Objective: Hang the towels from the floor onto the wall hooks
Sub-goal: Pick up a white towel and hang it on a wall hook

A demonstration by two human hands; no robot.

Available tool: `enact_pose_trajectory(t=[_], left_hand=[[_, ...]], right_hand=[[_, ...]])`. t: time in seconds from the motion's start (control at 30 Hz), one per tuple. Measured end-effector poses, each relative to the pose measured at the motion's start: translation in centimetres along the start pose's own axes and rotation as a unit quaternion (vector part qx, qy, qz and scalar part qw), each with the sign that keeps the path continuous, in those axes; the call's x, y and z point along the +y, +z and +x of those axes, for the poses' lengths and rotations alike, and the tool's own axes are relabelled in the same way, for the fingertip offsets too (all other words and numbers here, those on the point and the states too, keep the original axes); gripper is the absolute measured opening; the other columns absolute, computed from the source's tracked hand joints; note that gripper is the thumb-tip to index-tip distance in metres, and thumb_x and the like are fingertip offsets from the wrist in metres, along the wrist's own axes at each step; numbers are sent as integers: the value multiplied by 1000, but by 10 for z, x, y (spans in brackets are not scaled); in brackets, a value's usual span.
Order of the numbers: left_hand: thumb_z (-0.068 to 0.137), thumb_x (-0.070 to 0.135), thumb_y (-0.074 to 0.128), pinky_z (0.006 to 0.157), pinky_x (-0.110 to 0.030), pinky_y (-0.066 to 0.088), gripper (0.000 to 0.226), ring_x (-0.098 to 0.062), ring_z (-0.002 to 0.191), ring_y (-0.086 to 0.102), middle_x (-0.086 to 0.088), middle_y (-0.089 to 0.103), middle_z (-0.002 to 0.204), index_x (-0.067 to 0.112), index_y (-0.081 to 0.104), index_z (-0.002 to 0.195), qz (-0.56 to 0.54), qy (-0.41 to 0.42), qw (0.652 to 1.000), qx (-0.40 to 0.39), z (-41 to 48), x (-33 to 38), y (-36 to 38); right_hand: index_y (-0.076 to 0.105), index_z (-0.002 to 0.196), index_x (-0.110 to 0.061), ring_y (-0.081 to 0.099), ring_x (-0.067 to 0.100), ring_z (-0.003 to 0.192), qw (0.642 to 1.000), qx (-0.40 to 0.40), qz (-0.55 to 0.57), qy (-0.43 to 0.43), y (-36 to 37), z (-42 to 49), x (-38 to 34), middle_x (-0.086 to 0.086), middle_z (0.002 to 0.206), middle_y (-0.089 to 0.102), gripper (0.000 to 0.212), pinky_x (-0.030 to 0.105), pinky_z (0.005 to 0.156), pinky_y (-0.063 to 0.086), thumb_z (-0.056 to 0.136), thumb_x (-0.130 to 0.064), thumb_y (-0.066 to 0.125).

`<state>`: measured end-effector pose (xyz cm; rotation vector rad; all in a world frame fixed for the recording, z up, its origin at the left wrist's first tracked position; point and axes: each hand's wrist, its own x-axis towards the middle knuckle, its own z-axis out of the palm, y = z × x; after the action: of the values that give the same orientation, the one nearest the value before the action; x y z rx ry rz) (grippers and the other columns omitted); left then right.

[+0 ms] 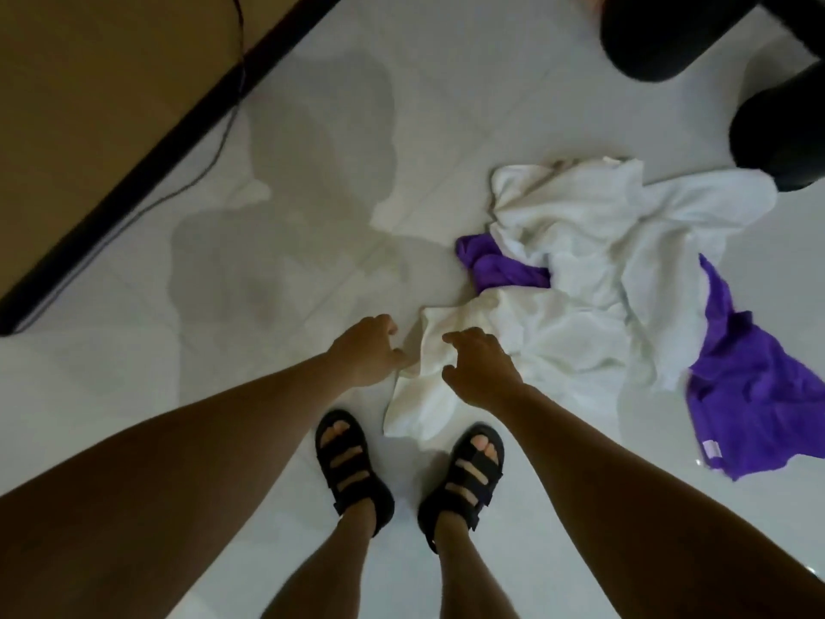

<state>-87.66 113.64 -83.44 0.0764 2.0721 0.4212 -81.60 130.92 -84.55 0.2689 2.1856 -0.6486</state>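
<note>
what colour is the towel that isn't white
The towel is purple, shown best in the head view.

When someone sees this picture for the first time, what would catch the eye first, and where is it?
A heap of white towels lies on the pale floor right of centre, with a vivid purple towel at its right side. The left hand and right hand reach toward its near corner, above feet in black sandals.

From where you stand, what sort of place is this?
Probably a room in a home: a pale tiled floor, a tan wall with dark skirting and a cable, and towels lying loose.
</note>
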Motion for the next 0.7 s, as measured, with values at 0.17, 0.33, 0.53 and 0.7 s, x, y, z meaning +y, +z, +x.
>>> enact_pose_trajectory(t=[0.17,0.33,0.53,0.7], left_hand=[[89,36,59,98,-38,44,54,-24,121,50,-5,48,137,14,43,136,-19,-21,1000,-9,83,-54,60],[89,34,60,96,-35,43,57,-24,121,49,-4,48,137,16,39,138,-50,-33,998,-25,113,-86,97],[87,37,60,93,-35,44,64,-23,120,49,-4,47,138,16,34,141,-74,-18,997,-25,84,-72,80],[81,44,68,99,-34,42,80,-21,128,45,0,41,146,23,28,147,-117,53,991,22,15,-15,4]], right_hand=[[31,147,-22,17,23,144,991,-24,-126,-33,73,97,43,2,155,25,64,40,109,33,87,-12,53],[23,147,-21,15,32,144,956,-25,-290,-41,116,142,64,8,155,19,69,41,103,38,88,-17,58],[60,109,-16,55,27,101,990,69,-118,16,79,115,51,5,106,61,22,38,80,46,94,-29,49],[62,103,-19,53,17,96,981,163,71,-74,-4,32,-10,-5,99,59,18,29,77,41,89,-30,60]])
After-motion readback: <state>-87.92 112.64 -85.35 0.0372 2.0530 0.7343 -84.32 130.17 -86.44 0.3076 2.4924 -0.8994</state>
